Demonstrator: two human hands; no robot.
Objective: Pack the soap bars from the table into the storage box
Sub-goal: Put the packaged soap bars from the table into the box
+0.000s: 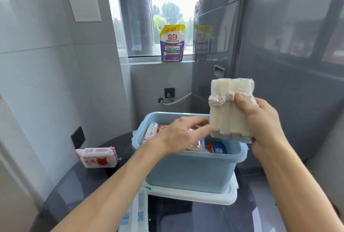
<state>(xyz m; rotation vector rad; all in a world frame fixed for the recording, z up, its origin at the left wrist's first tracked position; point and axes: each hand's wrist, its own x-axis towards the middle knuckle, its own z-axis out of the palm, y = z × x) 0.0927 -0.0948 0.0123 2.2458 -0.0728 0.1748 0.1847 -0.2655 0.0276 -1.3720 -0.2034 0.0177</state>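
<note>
A light blue storage box (189, 170) stands on its white lid (204, 196) on a dark round table (78, 189). Several wrapped soap bars (216, 148) lie inside it. My right hand (260, 120) grips a cream pack of soap bars (229, 109), wrapped in clear film with a lace band, upright above the box's right side. My left hand (182, 135) hovers over the box with fingers stretched toward the pack's lower left corner. A pink-and-white soap pack (96, 157) lies on the table left of the box. Another white wrapped pack (137, 213) lies at the table's front edge.
A grey washing machine (260, 55) rises right behind the box. A detergent pouch (172, 43) stands on the windowsill. Tiled walls close in on the left, with a dark wall socket (78, 136) near the table.
</note>
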